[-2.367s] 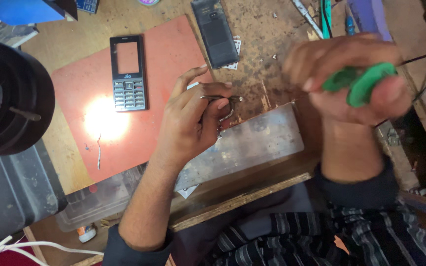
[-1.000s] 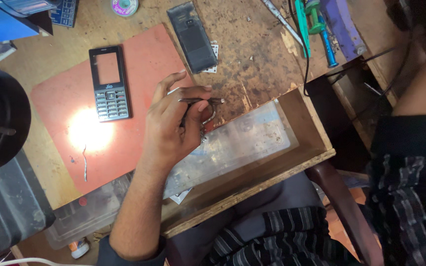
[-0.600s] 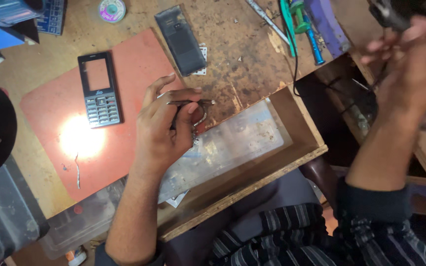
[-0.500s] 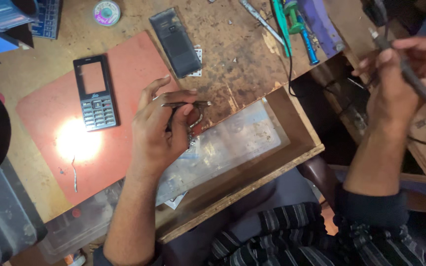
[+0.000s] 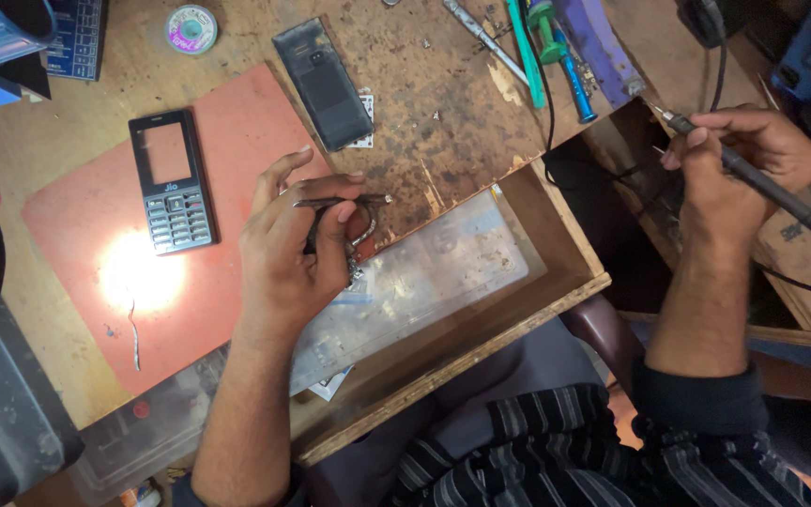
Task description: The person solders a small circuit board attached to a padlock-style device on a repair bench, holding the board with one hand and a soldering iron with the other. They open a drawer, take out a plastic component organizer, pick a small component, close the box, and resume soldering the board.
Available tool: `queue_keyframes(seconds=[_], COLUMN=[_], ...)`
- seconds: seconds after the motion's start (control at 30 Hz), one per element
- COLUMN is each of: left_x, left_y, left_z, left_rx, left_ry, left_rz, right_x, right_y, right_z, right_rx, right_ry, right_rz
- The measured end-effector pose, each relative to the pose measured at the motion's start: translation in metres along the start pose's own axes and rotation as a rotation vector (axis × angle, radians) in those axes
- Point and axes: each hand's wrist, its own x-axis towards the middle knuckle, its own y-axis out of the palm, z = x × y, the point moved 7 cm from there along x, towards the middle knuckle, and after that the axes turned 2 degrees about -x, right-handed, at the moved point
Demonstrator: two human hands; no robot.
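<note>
Phone front (image 5: 171,181), keypad up, lies on red mat (image 5: 77,235) at desk (image 5: 443,103) left. Back cover (image 5: 323,83) rests further right, near mat's top corner. Left hand (image 5: 298,253) at mat edge above open drawer (image 5: 481,310); fingers (image 5: 344,211) pinch tweezers (image 5: 344,200), tips pointing right. Right hand (image 5: 739,164) off desk's right side; fingers pressed around soldering iron (image 5: 762,183), tip up-left.

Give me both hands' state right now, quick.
Left hand: closed on tweezers over a small part on the workbench.
Right hand: closed around a soldering iron, tip up, off to the side.
</note>
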Motion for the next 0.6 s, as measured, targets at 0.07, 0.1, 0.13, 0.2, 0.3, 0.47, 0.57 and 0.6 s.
queue_keyframes(seconds=[0.07, 0.1, 0.13, 0.2, 0.3, 0.47, 0.57, 0.6], left_x=[-0.0007, -0.0007, -0.0009, -0.0011, -0.0023, -0.0022, -0.0026, -0.0027], left_y=[-0.0019, -0.002, -0.0022, -0.0017, -0.0028, -0.004, -0.0042, -0.0043], left_z=[-0.0007, -0.0008, -0.0009, -0.0009, -0.0005, 0.0003, 0.0, -0.0001], left_rx=[0.002, 0.003, 0.003, 0.0, -0.002, -0.008, -0.012, -0.012], left_ry=[0.006, 0.006, 0.007, 0.007, 0.006, -0.01, -0.021, -0.021], left_rz=[-0.002, -0.002, -0.002, -0.004, -0.006, -0.008, -0.001, 0.0], right_x=[0.002, 0.0017, 0.0006, -0.0004, -0.0021, -0.0021, -0.0032, -0.004], right_y=[0.0001, 0.0004, 0.0012, 0.0015, 0.0023, 0.0043, 0.0048, 0.005], right_z=[-0.002, -0.0001, 0.002, 0.0037, 0.0008, 0.0041, 0.006, 0.0062], right_rx=[-0.014, -0.03, -0.045, -0.054, -0.033, -0.118, -0.135, -0.13], right_ry=[0.022, 0.001, -0.021, -0.029, 0.018, -0.058, -0.077, -0.075], right_rz=[0.022, 0.021, 0.021, 0.015, 0.005, 0.04, 0.06, 0.061])
